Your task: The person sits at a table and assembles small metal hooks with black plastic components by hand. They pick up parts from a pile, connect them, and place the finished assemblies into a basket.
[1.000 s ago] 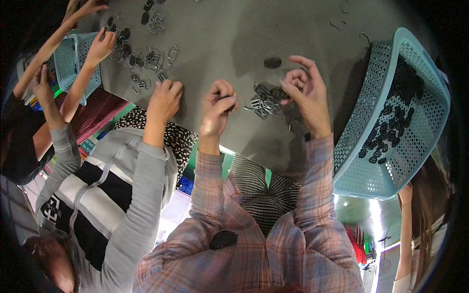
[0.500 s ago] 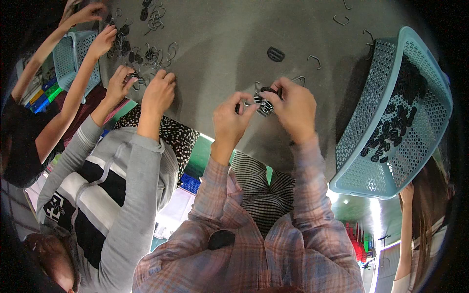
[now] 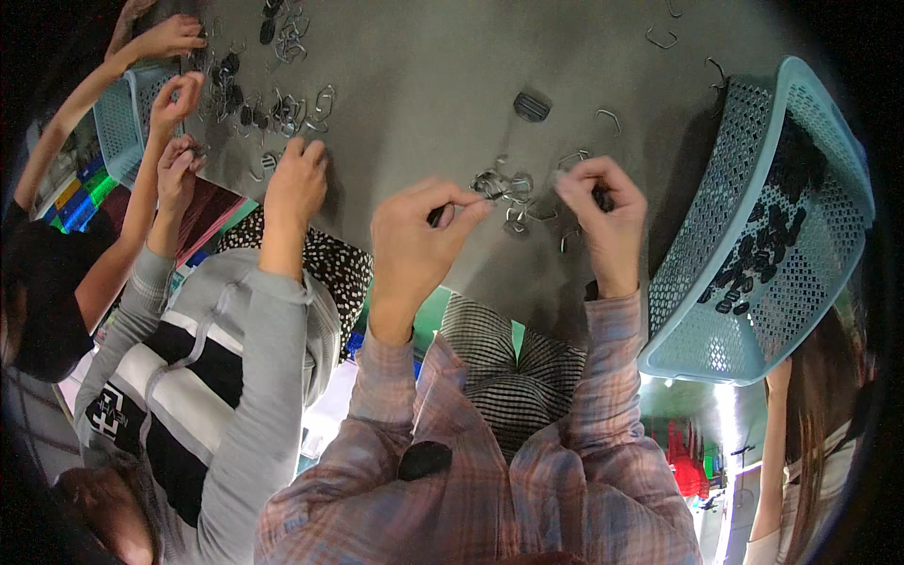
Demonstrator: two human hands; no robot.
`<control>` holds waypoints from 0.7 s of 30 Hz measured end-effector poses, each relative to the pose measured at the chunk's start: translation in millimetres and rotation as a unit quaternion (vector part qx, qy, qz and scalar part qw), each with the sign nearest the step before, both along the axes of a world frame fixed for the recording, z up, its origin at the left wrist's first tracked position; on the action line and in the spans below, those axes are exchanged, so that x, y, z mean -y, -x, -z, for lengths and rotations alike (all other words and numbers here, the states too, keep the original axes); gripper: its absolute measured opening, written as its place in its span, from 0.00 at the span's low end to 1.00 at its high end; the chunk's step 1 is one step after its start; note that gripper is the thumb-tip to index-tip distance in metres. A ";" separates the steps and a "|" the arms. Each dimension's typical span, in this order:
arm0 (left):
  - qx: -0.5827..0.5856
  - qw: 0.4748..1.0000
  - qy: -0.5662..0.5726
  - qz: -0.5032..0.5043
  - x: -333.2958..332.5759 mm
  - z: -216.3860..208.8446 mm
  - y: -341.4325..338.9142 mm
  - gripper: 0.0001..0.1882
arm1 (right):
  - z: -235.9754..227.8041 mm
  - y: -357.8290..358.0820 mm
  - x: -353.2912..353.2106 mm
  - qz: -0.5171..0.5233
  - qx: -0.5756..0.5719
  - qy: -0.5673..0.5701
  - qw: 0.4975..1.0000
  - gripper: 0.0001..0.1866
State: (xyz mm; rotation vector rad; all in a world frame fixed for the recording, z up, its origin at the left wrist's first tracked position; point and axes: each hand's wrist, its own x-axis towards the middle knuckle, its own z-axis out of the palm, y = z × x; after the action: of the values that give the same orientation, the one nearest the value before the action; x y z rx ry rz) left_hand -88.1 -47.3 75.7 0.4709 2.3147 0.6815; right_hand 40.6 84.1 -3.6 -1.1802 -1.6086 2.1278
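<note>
My left hand (image 3: 419, 240) is closed in a pinch, with a small dark piece (image 3: 438, 217) inside its curled fingers. Its fingertips reach the edge of a small heap of bent metal wire rings (image 3: 513, 188) on the grey table. To the right of that heap is my right hand (image 3: 607, 217), its fingers curled round a small black piece (image 3: 603, 198); the thumb and forefinger are blurred. The exact kind of either held piece is hard to make out. Beyond the heap lies a black slotted buckle (image 3: 532, 106).
A light blue perforated basket (image 3: 706, 348) holding many black buckles stands tilted at my right. Loose wire hooks (image 3: 662, 38) lie farther back. On my left, a co-worker in a grey sleeve (image 3: 250, 377) handles parts beside a scatter of rings and buckles (image 3: 282, 108). Another basket (image 3: 118, 122) is beyond.
My hands, close together over the heap before, have drawn apart, left hand leftward and right hand rightward. More of the ring heap shows between them. The co-worker's left hand has moved away leftward.
</note>
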 end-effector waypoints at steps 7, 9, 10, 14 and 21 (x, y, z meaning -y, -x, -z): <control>-0.151 0.986 0.052 -0.045 30.4 33.5 17.8 0.09 | -9.0 16.6 23.6 -0.122 0.151 -0.176 0.965 0.07; -0.164 0.981 0.060 -0.083 30.1 31.9 19.8 0.11 | -6.8 20.3 32.5 -0.138 0.131 -0.212 0.958 0.09; -0.144 0.984 0.078 -0.075 29.6 33.4 20.8 0.12 | -5.9 24.7 35.9 -0.146 0.127 -0.226 0.955 0.09; -0.091 0.980 0.170 -0.038 26.5 40.2 12.4 0.16 | -6.6 52.7 46.2 -0.155 0.109 -0.257 0.948 0.10; 0.007 0.990 0.087 -0.108 37.3 48.7 4.1 0.11 | 4.6 81.4 45.1 -0.321 0.142 -0.291 0.890 0.10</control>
State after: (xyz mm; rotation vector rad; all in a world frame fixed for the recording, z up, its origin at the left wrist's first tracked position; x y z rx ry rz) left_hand -92.2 -84.5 27.1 0.1353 2.4078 0.5749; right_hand -40.8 39.0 -8.1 -0.8453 -2.8205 1.5533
